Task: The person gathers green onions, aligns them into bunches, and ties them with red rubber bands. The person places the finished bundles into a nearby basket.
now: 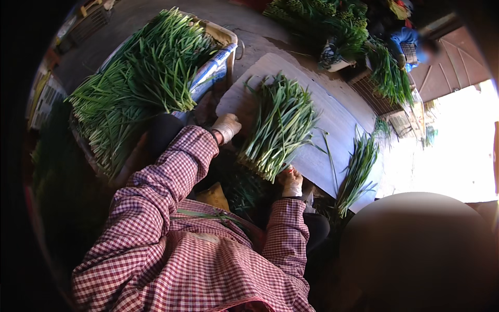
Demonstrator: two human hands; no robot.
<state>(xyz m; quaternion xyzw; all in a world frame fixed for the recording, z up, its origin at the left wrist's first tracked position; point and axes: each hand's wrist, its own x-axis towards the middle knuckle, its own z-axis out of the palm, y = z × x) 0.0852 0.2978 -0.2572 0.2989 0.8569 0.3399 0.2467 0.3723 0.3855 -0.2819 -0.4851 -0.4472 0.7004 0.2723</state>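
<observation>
A thick bunch of long green leafy stalks, like garlic chives (pixel 280 121), lies on a pale board (pixel 327 105) in front of me, its pale cut ends towards me. My left hand (pixel 227 126), wrapped in whitish covering, is closed near the board's left edge, to the left of the bunch; whether it holds anything is hidden. At the near ends of the bunch is my right hand (pixel 291 180), its fingers bent, with something small and red at the fingertips. A smaller bunch of stalks (pixel 356 171) lies farther right on the board.
A lined crate (pixel 224 37) heaped with green stalks stands at the left. Another person in blue (pixel 407 43) is at the upper right, beside more greens (pixel 390 74) on a crate. A blurred rounded shape (pixel 421 249) fills the lower right. A yellow packet (pixel 213 197) lies near my lap.
</observation>
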